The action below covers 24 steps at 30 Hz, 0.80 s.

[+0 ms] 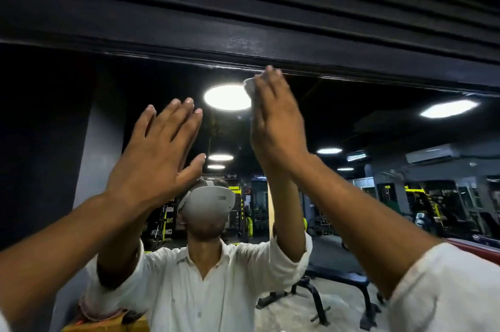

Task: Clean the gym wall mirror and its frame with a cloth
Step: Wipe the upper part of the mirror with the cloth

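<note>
High up, a pale cloth (250, 85) is pressed by the flat right hand (273, 117) against the mirror (378, 120) just under the dark frame (243, 44); the left hand (154, 153) is spread open, empty.

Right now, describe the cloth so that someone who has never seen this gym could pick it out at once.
Find the dark frame along the top of the mirror. Just under its lower edge, beside the big round reflected ceiling light, the right hand is pressed flat to the glass. The cloth is the small pale grey wad showing past that hand's fingers; the left hand is spread and empty.
</note>
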{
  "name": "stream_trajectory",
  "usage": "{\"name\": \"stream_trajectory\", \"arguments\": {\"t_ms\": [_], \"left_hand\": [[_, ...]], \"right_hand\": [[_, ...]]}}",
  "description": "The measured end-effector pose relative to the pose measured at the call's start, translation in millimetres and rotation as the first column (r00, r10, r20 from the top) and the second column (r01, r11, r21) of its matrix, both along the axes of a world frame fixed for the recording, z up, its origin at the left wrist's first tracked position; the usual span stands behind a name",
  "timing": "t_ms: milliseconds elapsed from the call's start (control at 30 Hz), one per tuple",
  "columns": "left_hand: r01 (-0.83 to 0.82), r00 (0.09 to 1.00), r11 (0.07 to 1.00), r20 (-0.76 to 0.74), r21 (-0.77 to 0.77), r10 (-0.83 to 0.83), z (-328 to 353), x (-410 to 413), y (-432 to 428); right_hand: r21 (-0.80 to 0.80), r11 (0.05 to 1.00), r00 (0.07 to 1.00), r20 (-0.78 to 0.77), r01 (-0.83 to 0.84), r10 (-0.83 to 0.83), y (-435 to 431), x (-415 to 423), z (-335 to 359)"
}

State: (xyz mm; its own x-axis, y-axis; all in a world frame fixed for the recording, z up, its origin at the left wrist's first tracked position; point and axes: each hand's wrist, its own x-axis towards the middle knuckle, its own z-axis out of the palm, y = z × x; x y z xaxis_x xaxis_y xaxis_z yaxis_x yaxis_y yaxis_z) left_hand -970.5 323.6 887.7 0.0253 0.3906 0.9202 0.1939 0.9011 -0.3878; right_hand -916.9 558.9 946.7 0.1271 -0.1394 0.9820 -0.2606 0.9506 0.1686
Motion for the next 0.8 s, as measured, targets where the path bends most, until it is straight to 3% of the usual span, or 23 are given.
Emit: {"name": "stream_trajectory", "arguments": {"t_ms": [67, 233, 367, 500, 533, 667, 733, 800], "left_hand": [[0.002, 1.000, 1.000, -0.007, -0.013, -0.002, 0.6, 0.1, -0.6], [0.019, 1.000, 1.000, -0.004, -0.014, -0.019, -1.5, 0.5, -0.4], [0.086, 0.996, 0.996, -0.003, -0.006, -0.086, -6.6, 4.0, 0.0], [0.064, 0.998, 0.994, -0.014, -0.083, -0.065, -27.2, 2.2, -7.2], [0.054, 0.998, 0.994, -0.012, -0.097, -0.056, -32.4, 0.6, -8.6], [0.030, 1.000, 0.995, -0.002, -0.095, -0.030, -42.9, -0.7, -9.2], [0.027, 1.000, 0.995, 0.012, -0.093, -0.026, -50.2, 0.6, -7.8], [0.019, 1.000, 0.995, 0.025, -0.100, -0.016, -63.9, 0.3, -6.7]], "right_hand": [[0.122, 0.991, 0.998, 0.017, 0.054, -0.056, -2.4, 2.5, 4.5], [-0.088, 0.995, 0.999, -0.014, -0.046, 0.045, -10.2, 2.7, 6.6], [0.156, 0.986, 0.998, 0.020, -0.059, 0.057, -43.4, -4.1, -63.8], [0.391, 0.919, 0.994, 0.071, 0.052, -0.086, -14.2, -0.1, -106.2], [0.367, 0.927, 0.994, 0.050, 0.077, -0.102, -1.3, 3.6, -99.9], [-0.050, 0.998, 0.999, 0.025, 0.040, -0.038, 21.5, 14.3, -71.1], [-0.085, 0.996, 0.999, 0.054, 0.014, -0.010, 1.0, 10.8, -92.9], [0.021, 1.000, 0.996, 0.090, -0.012, 0.010, -21.0, 4.8, -140.2]]}}
